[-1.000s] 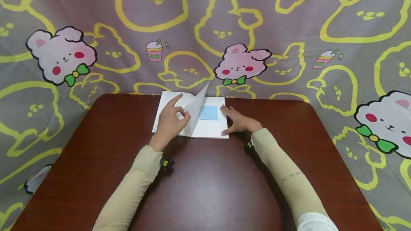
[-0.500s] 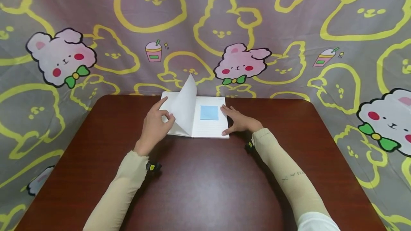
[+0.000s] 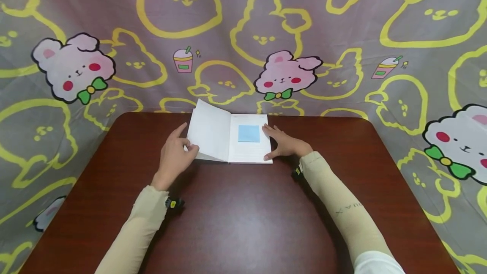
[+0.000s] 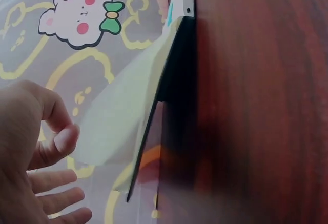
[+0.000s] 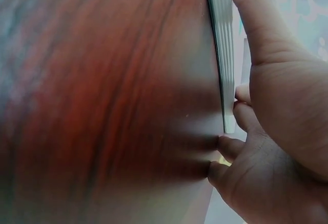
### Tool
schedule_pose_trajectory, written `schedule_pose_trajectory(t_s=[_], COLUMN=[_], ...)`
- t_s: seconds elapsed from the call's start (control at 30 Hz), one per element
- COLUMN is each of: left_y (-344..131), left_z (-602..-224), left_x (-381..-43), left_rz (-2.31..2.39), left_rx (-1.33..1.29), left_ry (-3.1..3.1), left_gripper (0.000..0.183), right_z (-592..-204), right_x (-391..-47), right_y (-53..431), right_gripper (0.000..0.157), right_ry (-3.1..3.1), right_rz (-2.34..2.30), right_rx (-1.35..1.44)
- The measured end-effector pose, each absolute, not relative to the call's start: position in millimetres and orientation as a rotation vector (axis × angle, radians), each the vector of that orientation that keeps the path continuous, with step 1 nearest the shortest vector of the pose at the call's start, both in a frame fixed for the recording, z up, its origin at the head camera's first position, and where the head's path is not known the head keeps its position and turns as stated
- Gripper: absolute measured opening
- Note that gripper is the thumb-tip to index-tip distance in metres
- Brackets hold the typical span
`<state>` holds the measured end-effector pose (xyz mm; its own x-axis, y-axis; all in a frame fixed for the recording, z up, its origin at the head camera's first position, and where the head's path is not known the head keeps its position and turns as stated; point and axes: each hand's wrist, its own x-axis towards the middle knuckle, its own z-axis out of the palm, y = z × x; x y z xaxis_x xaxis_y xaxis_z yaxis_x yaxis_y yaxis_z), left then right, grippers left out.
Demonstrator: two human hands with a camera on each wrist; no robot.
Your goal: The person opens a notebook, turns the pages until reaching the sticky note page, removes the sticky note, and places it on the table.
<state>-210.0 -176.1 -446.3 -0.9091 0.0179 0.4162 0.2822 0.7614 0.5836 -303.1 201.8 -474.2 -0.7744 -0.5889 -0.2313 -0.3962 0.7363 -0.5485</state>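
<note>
An open notebook (image 3: 251, 154) with white, lined pages lies toward the far side of the table. On its right page is a light blue sticky note (image 3: 249, 133). My left hand (image 3: 176, 155) pinches the outer near corner of a page (image 3: 209, 132) between thumb and index finger, the other fingers extended. That page is raised above the left side; in the left wrist view its sheet (image 4: 123, 106) slopes up from the dark cover. At the notebook's right edge, my right hand (image 3: 283, 142) rests with thumb and fingers spread, the thumb on the page near the bottom corner.
The dark red-brown table (image 3: 243, 215) extends around the notebook, with bare wood in front. A patterned curtain (image 3: 228, 33) with cartoon rabbits hangs just behind the table's far edge and along both sides.
My left hand has moved left and toward me, turning the page from upright over to the left side. My right hand has stayed at the notebook's right edge.
</note>
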Motion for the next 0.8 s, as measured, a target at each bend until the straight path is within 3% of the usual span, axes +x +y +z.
schedule_pose_trajectory(t_s=[0.8], left_y=[-187], left_z=[-462], left_x=[-214], left_rz=[-0.702], left_rx=[-0.050], left_ry=[-3.001], left_gripper=[0.040], right_z=[-473], right_x=[-304], right_y=[203], right_gripper=[0.120], right_ry=[2.534], right_rz=[-0.687], right_rx=[-0.819])
